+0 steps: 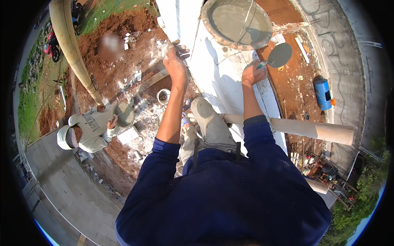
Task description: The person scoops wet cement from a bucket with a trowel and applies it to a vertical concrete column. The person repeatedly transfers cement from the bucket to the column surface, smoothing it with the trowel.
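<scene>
My right hand (pixel 253 74) is closed around the handle of a round-bladed trowel (pixel 280 55), whose blade carries grey wet mortar. Just beyond it, a wide basin (pixel 210 32) full of grey mortar rests on top of the white block wall (pixel 230 84). Thin strings cross over the basin. At the wall's left edge my left hand (pixel 177 65) is raised with its fingers apart and mortar-stained; nothing shows in it. My legs are beside the wall, one trouser knee (pixel 204 110) against it.
Below left, a person in a pale hat (pixel 63 137) holds a mortar-coated pan (pixel 124 115). A bamboo pole (pixel 70 39) rises at the left; another pole (pixel 312 129) juts out right. A white bucket (pixel 163 96) stands among rubble. A blue drum (pixel 322 94) is at the right.
</scene>
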`<state>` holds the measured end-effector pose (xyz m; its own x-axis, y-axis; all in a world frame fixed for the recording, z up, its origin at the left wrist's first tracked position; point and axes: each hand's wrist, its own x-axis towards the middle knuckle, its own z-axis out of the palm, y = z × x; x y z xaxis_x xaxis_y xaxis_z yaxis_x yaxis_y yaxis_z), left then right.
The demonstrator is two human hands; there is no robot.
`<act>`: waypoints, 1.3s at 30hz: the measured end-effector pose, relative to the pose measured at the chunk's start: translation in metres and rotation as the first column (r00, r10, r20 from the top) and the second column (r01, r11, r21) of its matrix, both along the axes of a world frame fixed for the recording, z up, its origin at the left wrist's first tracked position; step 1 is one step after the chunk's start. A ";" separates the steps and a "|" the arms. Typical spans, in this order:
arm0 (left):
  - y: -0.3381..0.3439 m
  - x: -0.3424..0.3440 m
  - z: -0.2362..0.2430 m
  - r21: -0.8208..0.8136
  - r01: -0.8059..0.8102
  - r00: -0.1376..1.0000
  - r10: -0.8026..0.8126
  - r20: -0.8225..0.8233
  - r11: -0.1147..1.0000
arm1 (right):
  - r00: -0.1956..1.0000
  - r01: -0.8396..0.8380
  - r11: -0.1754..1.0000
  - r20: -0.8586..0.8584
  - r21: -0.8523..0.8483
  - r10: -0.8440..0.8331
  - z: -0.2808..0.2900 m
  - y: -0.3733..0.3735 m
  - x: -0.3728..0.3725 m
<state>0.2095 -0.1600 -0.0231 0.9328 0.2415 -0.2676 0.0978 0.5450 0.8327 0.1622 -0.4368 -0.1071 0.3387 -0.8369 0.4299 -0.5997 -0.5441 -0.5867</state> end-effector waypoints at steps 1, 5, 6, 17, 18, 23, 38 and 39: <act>0.026 -0.016 -0.045 0.021 -0.017 0.988 0.020 -0.150 1.000 | 1.000 -0.008 1.000 -0.018 -0.025 0.007 -0.003 -0.001 0.003; 0.147 -0.119 -0.254 0.524 -0.166 0.715 0.468 -0.520 0.835 | 0.985 -0.114 0.970 -0.149 -0.213 0.083 -0.026 -0.017 -0.012; 0.185 -0.151 -0.301 0.766 0.058 0.611 0.584 -0.535 0.640 | 0.990 -0.051 0.999 -0.135 0.001 0.050 -0.021 -0.012 -0.013; 0.329 -0.176 -0.266 0.228 -0.764 0.501 0.777 -0.380 0.604 | 0.983 -0.076 0.976 -0.146 0.206 0.108 -0.018 -0.040 -0.013; 0.321 -0.167 -0.257 0.115 -0.766 0.528 0.720 -0.451 0.633 | 0.982 -0.038 0.995 -0.180 0.092 0.054 -0.033 -0.053 -0.014; 0.296 -0.199 -0.237 -0.090 -0.564 0.694 0.412 -0.590 0.821 | 0.996 0.001 0.997 -0.086 0.071 0.006 -0.019 -0.032 0.000; 0.171 -0.223 -0.086 -0.052 0.113 0.698 -0.117 -0.706 0.992 | 0.999 0.009 0.992 0.048 -0.123 -0.003 0.005 0.012 -0.004; 0.163 -0.224 -0.065 -0.036 0.179 0.715 -0.155 -0.681 0.983 | 0.992 0.044 0.990 0.121 -0.135 -0.028 0.001 0.018 -0.001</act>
